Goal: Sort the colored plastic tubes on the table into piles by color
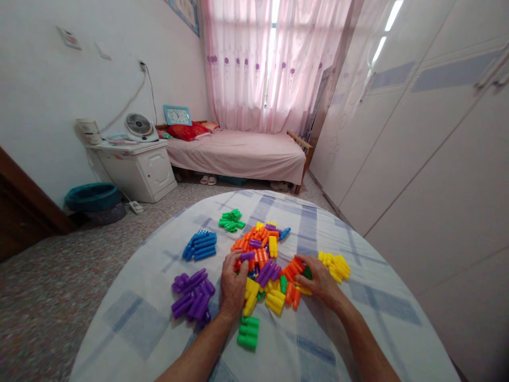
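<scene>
A heap of coloured plastic tube-shaped building blocks lies mid-table, with orange blocks [260,257] and yellow blocks [275,301] mixed in. At its left edge my left hand [234,281] is closed, thumb and fingers on a purple block [247,256]. On the right side, my right hand [320,281] curves over the heap with thumb and forefinger apart. A green block [307,272] shows in that gap, and the fingertips reach some orange blocks [292,269]. Another purple block cluster [268,273] lies between the hands.
Around the heap are single-colour piles: purple [194,300], blue [200,245], green [231,220] and yellow [336,267]. A green block group [248,333] lies near me. The round table [167,345] has a checked cloth. Beyond stand a bed [246,154], cabinet [159,172] and wardrobe [417,185].
</scene>
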`<action>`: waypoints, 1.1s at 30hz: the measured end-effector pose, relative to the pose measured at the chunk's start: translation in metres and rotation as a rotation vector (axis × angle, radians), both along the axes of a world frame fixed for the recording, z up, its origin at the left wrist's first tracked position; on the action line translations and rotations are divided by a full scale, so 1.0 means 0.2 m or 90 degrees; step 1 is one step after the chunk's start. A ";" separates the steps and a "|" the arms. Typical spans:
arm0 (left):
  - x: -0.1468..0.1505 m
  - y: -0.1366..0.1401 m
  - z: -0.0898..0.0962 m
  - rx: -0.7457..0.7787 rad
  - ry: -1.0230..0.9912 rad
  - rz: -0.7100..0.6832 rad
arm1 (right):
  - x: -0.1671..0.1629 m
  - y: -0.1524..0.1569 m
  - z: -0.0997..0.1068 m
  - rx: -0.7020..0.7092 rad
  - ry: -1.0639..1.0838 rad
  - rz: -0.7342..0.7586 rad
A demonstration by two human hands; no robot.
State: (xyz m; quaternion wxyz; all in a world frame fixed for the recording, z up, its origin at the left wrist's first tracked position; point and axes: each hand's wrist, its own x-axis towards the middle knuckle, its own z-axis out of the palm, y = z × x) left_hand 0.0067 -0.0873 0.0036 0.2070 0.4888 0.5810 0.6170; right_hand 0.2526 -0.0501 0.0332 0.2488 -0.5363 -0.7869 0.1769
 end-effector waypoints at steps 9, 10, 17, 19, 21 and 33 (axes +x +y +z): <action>0.00 0.00 0.00 0.001 0.009 -0.008 | 0.09 0.00 0.08 -0.037 0.109 -0.101; 0.00 0.00 0.00 -0.001 0.009 -0.008 | 0.10 -0.01 0.08 -0.040 0.104 -0.094; 0.00 -0.01 0.01 -0.004 0.009 -0.010 | 0.06 -0.02 0.06 -0.061 0.018 -0.017; 0.00 -0.01 0.01 -0.004 0.007 -0.010 | 0.08 -0.02 0.08 -0.058 0.019 -0.026; 0.00 -0.01 0.01 -0.004 0.005 -0.013 | 0.11 -0.02 0.12 -0.046 0.018 -0.039; 0.00 -0.01 0.01 -0.002 0.005 -0.013 | 0.07 -0.02 0.02 -0.005 -0.038 -0.060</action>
